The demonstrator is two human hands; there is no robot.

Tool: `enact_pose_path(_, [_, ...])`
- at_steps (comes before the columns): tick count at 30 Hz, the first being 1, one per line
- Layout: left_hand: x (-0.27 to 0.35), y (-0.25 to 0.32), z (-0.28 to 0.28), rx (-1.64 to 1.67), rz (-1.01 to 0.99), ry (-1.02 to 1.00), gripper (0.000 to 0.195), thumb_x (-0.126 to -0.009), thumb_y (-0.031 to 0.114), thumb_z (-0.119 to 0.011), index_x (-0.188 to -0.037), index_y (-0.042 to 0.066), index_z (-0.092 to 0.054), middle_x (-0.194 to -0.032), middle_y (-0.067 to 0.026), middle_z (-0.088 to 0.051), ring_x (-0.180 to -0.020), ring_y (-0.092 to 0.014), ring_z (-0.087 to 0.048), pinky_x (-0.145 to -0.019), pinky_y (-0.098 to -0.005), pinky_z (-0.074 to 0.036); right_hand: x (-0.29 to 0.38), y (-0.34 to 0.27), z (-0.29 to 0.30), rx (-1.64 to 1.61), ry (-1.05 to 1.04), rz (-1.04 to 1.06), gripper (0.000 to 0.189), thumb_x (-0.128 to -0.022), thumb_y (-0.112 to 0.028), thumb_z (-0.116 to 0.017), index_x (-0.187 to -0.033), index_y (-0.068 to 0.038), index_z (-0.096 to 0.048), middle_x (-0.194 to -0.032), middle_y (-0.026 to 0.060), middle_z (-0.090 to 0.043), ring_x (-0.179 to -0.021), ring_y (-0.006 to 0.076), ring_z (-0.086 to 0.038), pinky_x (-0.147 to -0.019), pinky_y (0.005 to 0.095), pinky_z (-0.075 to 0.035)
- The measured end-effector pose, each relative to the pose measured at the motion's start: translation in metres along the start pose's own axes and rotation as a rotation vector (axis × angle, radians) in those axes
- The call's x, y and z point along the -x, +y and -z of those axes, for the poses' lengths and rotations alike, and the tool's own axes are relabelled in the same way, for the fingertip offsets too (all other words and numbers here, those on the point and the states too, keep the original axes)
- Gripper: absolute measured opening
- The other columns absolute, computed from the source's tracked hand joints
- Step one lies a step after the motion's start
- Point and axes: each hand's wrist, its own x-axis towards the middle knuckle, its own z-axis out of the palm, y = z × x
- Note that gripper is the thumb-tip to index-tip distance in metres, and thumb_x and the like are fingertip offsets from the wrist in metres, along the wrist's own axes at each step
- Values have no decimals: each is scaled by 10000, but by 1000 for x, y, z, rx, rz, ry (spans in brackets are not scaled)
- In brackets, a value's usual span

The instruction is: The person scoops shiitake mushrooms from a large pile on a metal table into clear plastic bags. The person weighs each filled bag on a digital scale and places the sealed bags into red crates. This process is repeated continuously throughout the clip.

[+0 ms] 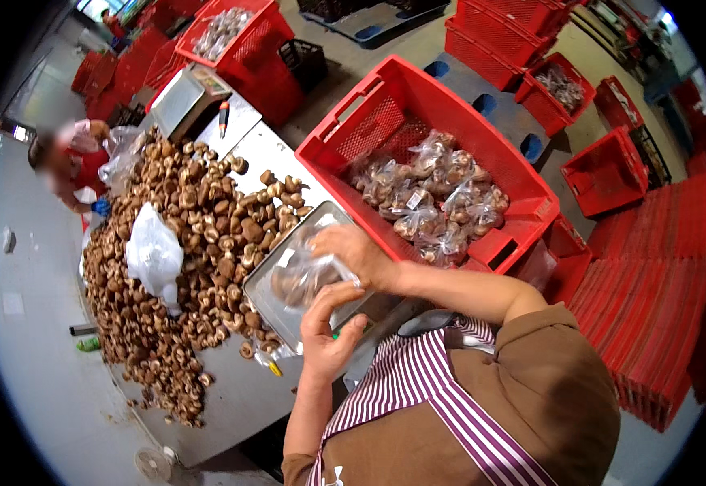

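A clear plastic bag of mushrooms [295,282] lies over a metal scale tray [261,273]. My right hand [356,252], slightly blurred, grips the gathered upper part of this bag. My left hand [328,325] is beside it with thumb and fingers apart, its fingertips at the loose plastic edge. Brown mushrooms [207,243] are heaped left of the tray, with a white plastic bag [153,252] on top. To the right, a red plastic crate [435,91] holds several clear bags of mushrooms [419,222].
A second scale [176,103] and a red-and-black tool [224,118] are at the table's far end. Another person [82,158] with a blue glove stands across the heap. Stacked red crates [644,279] rise at right. A yellow-tipped object [274,367] lies near the tray.
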Motion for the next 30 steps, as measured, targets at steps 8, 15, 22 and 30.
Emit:
enact_pose_path(8, [50,-36,40,-152,167,402,277,-837,19,-630,-1112,0,-646,-1245,-133,-606,-1086,-200,-605,-897,-321,-502,-58,114,130,19,-50,-514,411,-1051,-343,-402,-1047,-20,-655,-969,135,-711,-922,207,-677,-824,374,-539])
enact_pose_path(15, [127,-86,39,33,436,636,234,-890,16,-631,-1124,9,-641,-1197,-73,-602,-1053,-169,-618,-896,-301,-500,-12,336,175,908,-177,-174,288,-860,-37,-525,-1121,-51,-645,-1162,201,-643,-1099,403,-592,-944,497,-459])
enact_pose_path(22, [150,-116,54,-48,649,717,227,-902,77,-639,-1115,-1,-647,-1062,-50,-636,-917,-117,-616,-809,-277,-498,13,379,137,1062,-655,-694,444,-919,-94,-445,-1350,-136,-543,-1425,100,-495,-1362,334,-395,-1101,555,-320])
enact_pose_path(30, [193,-183,106,-75,616,975,198,-906,85,-615,-1082,10,-664,-859,-35,-676,-800,-113,-627,-747,-278,-515,43,306,153,705,-153,-503,281,-931,-100,-507,-1172,-39,-638,-1166,148,-654,-1123,336,-578,-1002,417,-418])
